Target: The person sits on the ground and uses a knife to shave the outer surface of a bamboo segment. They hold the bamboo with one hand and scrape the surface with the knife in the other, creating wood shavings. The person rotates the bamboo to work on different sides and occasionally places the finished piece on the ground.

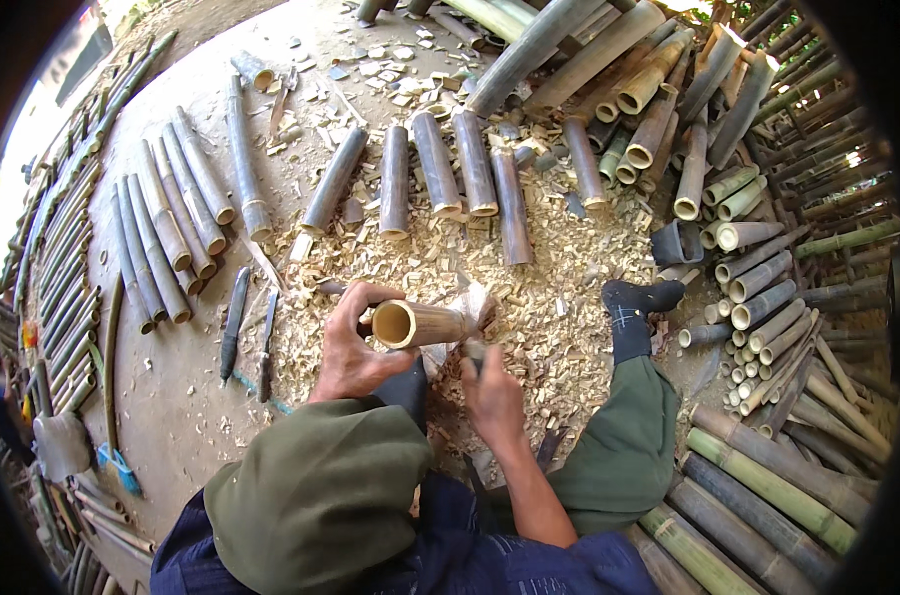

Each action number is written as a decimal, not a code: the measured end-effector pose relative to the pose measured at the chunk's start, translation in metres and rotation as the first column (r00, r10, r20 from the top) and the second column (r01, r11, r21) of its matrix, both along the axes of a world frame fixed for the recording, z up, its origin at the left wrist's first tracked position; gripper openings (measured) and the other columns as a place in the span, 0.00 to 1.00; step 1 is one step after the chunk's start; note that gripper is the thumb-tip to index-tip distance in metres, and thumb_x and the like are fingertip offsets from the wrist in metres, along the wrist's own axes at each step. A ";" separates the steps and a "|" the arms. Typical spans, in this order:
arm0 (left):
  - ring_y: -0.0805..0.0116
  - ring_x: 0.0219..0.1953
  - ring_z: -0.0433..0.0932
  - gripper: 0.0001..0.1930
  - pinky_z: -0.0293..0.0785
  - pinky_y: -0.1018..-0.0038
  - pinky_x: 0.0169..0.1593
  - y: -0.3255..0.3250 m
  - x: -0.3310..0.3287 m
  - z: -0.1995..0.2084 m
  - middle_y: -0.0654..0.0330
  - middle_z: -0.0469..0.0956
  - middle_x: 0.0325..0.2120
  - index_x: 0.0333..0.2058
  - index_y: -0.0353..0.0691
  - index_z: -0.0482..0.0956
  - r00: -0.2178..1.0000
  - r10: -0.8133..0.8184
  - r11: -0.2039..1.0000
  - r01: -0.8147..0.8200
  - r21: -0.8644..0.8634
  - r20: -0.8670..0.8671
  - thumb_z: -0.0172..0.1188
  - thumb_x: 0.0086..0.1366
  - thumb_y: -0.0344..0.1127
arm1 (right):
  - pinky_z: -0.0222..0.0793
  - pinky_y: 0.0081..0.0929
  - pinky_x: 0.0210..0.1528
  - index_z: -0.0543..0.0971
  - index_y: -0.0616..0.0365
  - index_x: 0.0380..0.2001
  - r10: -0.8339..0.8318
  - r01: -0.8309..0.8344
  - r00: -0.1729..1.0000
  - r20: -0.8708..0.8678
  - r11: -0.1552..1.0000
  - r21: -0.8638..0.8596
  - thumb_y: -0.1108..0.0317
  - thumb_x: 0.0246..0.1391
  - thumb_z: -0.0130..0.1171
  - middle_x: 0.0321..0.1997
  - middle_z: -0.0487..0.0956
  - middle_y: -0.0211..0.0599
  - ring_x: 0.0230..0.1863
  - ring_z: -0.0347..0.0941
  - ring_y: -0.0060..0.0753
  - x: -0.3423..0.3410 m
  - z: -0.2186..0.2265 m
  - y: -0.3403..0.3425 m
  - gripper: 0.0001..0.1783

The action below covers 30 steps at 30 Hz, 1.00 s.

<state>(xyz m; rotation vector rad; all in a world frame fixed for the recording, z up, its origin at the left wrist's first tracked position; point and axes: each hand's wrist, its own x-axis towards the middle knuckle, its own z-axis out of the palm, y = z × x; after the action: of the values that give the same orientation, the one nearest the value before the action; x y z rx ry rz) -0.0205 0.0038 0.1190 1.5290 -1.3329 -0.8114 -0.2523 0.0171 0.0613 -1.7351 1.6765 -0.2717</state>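
My left hand (349, 347) is wrapped round one end of a short bamboo tube (436, 324), its hollow mouth turned toward the left. The tube lies nearly level, above my left leg and the wood chips. Just below the tube's far end, my right hand (494, 399) is closed on the dark handle (476, 351) of a tool. Motion smears the tool, so its blade or head cannot be made out. A pale blurred patch sits at the tube's right end.
Wood chips (529, 297) cover the floor. Two knives (235, 322) lie at the left, beside a row of bamboo lengths (177, 213). More cut tubes (394, 183) lie ahead. Bamboo stacks (757, 297) crowd the right, near my outstretched foot (633, 302).
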 end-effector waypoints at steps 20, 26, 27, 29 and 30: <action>0.62 0.45 0.84 0.28 0.84 0.64 0.50 0.001 -0.006 0.009 0.55 0.81 0.40 0.44 0.37 0.77 0.989 0.146 0.988 -0.147 0.051 0.024 0.83 0.45 0.32 | 0.73 0.65 0.34 0.67 0.64 0.48 -0.093 0.100 0.982 0.163 0.994 -0.033 0.55 0.73 0.55 0.29 0.81 0.65 0.32 0.79 0.77 0.024 0.023 0.014 0.21; 0.70 0.41 0.79 0.31 0.80 0.68 0.44 -0.005 -0.012 -0.001 0.60 0.79 0.37 0.44 0.37 0.76 0.983 0.140 0.990 -0.137 -0.038 0.114 0.85 0.41 0.33 | 0.75 0.62 0.37 0.70 0.65 0.49 -0.131 0.131 0.991 -0.013 0.991 -0.002 0.54 0.72 0.54 0.32 0.84 0.63 0.33 0.82 0.71 -0.002 -0.085 0.013 0.22; 0.67 0.42 0.81 0.31 0.81 0.68 0.44 -0.003 -0.013 -0.002 0.57 0.79 0.38 0.44 0.37 0.77 0.988 0.156 0.988 -0.155 -0.005 0.024 0.84 0.42 0.32 | 0.76 0.59 0.36 0.71 0.65 0.47 -0.125 0.126 0.991 0.050 0.992 -0.013 0.54 0.71 0.55 0.32 0.84 0.61 0.34 0.82 0.69 -0.007 -0.086 0.010 0.21; 0.61 0.43 0.82 0.30 0.83 0.64 0.45 -0.010 -0.025 0.001 0.53 0.79 0.41 0.45 0.36 0.78 0.995 0.006 0.989 0.009 -0.150 0.100 0.84 0.44 0.32 | 0.77 0.50 0.37 0.74 0.64 0.42 -0.382 0.270 0.888 0.256 0.884 0.381 0.58 0.70 0.57 0.31 0.83 0.54 0.35 0.84 0.56 -0.012 -0.051 0.011 0.17; 0.58 0.44 0.83 0.29 0.85 0.61 0.46 -0.016 -0.034 0.007 0.51 0.79 0.42 0.46 0.36 0.78 0.989 -0.059 0.969 0.089 -0.231 0.134 0.83 0.45 0.32 | 0.76 0.48 0.34 0.74 0.64 0.42 -0.378 0.320 0.889 0.258 0.917 0.240 0.59 0.70 0.57 0.30 0.83 0.51 0.32 0.84 0.52 -0.018 -0.047 0.013 0.16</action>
<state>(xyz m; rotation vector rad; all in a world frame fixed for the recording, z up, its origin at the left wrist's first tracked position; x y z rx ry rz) -0.0549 -0.0124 0.1257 1.3667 -1.5290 -0.5847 -0.2704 0.0300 0.0139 -1.1747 1.7164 -0.4962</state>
